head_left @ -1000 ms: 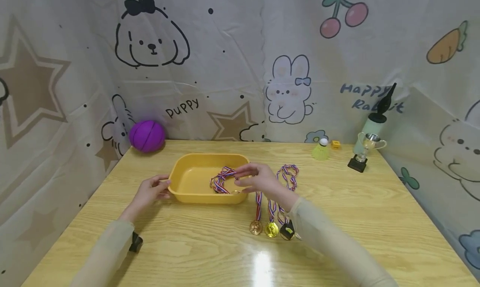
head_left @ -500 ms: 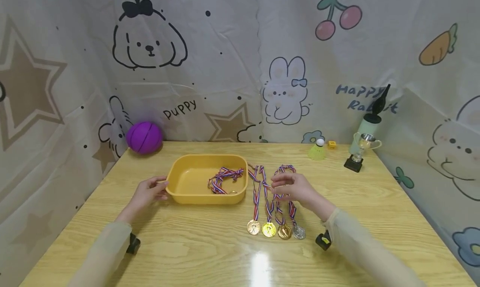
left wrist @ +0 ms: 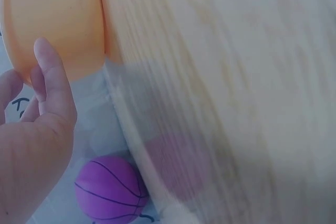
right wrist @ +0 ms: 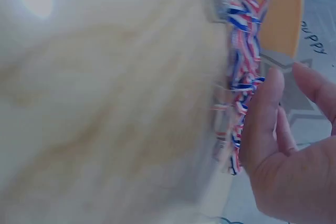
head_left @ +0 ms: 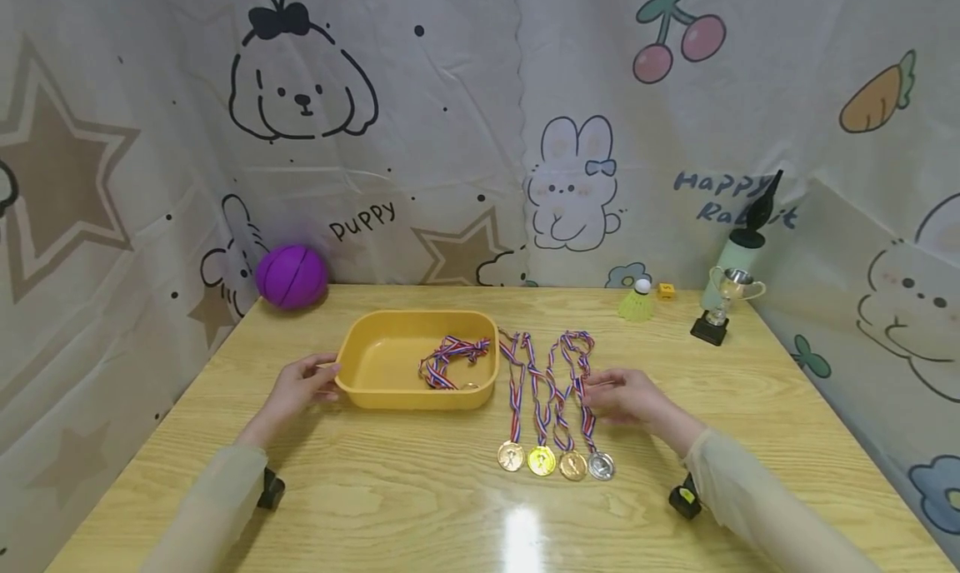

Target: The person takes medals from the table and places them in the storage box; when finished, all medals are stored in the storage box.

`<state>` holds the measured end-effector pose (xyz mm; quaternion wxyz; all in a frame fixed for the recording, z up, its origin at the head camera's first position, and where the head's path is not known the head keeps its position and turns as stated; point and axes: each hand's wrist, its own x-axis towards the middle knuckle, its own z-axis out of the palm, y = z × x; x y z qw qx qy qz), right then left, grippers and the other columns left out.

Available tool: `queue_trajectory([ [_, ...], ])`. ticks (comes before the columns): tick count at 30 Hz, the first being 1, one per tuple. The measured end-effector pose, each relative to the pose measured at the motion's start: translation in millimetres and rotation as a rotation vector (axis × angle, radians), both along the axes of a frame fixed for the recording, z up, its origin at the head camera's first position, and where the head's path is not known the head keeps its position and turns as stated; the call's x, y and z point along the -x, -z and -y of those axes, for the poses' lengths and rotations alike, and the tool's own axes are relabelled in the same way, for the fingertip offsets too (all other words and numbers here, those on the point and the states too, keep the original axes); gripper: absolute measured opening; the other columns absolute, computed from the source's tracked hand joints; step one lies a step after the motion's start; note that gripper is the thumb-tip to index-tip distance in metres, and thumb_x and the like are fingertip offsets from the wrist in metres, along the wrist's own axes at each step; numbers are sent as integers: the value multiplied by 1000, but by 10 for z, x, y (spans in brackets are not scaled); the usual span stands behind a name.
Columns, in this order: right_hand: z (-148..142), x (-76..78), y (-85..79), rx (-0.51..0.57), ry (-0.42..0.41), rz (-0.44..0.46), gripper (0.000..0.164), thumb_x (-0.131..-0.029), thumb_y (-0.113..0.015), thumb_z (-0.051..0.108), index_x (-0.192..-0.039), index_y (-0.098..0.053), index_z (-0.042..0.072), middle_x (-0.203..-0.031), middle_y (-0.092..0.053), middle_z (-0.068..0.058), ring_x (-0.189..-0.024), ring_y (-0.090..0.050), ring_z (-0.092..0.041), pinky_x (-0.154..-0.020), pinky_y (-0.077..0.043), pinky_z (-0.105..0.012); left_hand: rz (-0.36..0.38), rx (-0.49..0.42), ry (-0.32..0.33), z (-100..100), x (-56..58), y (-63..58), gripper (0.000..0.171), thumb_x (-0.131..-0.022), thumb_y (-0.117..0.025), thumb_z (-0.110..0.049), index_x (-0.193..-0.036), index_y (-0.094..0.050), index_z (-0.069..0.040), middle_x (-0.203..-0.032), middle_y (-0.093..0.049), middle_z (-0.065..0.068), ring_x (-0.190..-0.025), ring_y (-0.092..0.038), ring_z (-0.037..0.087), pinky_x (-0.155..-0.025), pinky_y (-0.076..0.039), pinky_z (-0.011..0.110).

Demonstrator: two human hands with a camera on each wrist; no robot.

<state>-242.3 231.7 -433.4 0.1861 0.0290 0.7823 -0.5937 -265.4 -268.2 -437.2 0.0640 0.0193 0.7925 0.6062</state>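
A yellow plastic tub (head_left: 416, 400) stands on the table, with a bunched red, white and blue ribbon (head_left: 442, 363) inside and part of a medal (head_left: 469, 386) at its near wall. My left hand (head_left: 302, 381) holds the tub's left end, thumb at the rim and fingers against the outer wall. Right of the tub lie several medals in a row, gold-toned ones and, at the right end, a silver medal (head_left: 602, 465), their ribbons stretched away from me. My right hand (head_left: 630, 396) hovers by the rightmost ribbon (right wrist: 244, 93), fingertips overlapping it, thumb and fingers apart with nothing between them.
A purple ball (head_left: 292, 277) sits at the back left corner. Along the back right are a yellow-green shuttlecock (head_left: 636, 302), a small orange cube (head_left: 666, 291), a trophy cup (head_left: 720, 305) and a black-topped pump (head_left: 738, 252). A printed curtain (head_left: 450, 165) closes off the back.
My right hand has moved right, from over the tub's right end across the ribbons to the rightmost one, bringing the medals into full view. The left hand keeps its place on the tub.
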Motion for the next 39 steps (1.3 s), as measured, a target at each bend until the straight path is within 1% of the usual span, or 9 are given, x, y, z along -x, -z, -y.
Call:
queue_trajectory([
  [3,-5,-43,45,-36,-8,4,52,-86,-70,10,-129,-48,-9,-109,-64,-11,-83,-64,-11,-67,-58,-31,1,-7,-2,-6,-3,3,53,-100,-52,-17,-139,-35,14,-91,-64,2,-73,-64,2,-71,-60,20],
  [6,6,-75,67,-76,-10,-5,52,-85,-70,12,-128,-49,-8,-112,-62,-14,-84,-63,-11,-68,-59,-33,0,-15,5,-8,-4,-6,53,-100,-51,-16,-139,-34,15,-92,-64,3,-73,-64,2,-70,-60,20],
  [10,34,-92,64,-125,9,-17,51,-83,-71,12,-126,-51,-7,-115,-62,-18,-86,-63,-12,-70,-59,-36,1,-22,6,-15,-6,-14,53,-100,-51,-16,-140,-34,14,-92,-65,4,-73,-64,2,-71,-60,20],
  [13,49,-99,47,-157,21,-16,51,-83,-72,13,-125,-51,-6,-114,-62,-17,-87,-63,-14,-71,-59,-36,4,-14,-1,-17,-11,-10,53,-100,-52,-16,-140,-34,14,-92,-65,4,-73,-65,2,-71,-60,20],
  [20,57,-99,28,-226,66,-42,48,-79,-75,13,-119,-57,-5,-106,-66,-12,-89,-60,-16,-64,-55,-31,-4,-14,-2,-7,-15,-4,53,-100,-51,-16,-140,-34,14,-91,-64,3,-73,-64,2,-70,-60,20],
  [27,115,-117,66,-231,54,-53,47,-76,-76,9,-117,-58,-6,-99,-67,-10,-82,-59,-15,-59,-51,-27,8,-22,-10,-4,-6,3,52,-100,-51,-16,-139,-35,14,-90,-63,3,-73,-64,3,-70,-60,20],
  [30,134,-111,74,-250,59,-59,47,-74,-76,9,-115,-59,-6,-98,-66,-10,-82,-58,-16,-59,-51,-27,11,-20,-8,-1,-3,4,52,-101,-50,-16,-139,-34,14,-89,-63,1,-72,-64,2,-70,-60,20],
  [34,154,-96,89,-276,69,-67,42,-74,-76,9,-110,-61,-6,-95,-64,-9,-80,-56,-16,-57,-51,-26,13,-21,-13,0,-1,9,51,-101,-50,-16,-139,-35,14,-88,-62,1,-72,-64,2,-70,-60,20],
  [39,175,-75,107,-299,67,-93,35,-73,-77,7,-101,-61,-6,-88,-61,-8,-71,-52,-15,-52,-49,-24,14,-24,-11,2,-4,12,52,-101,-50,-16,-139,-34,14,-89,-62,2,-72,-64,3,-70,-60,21],
])
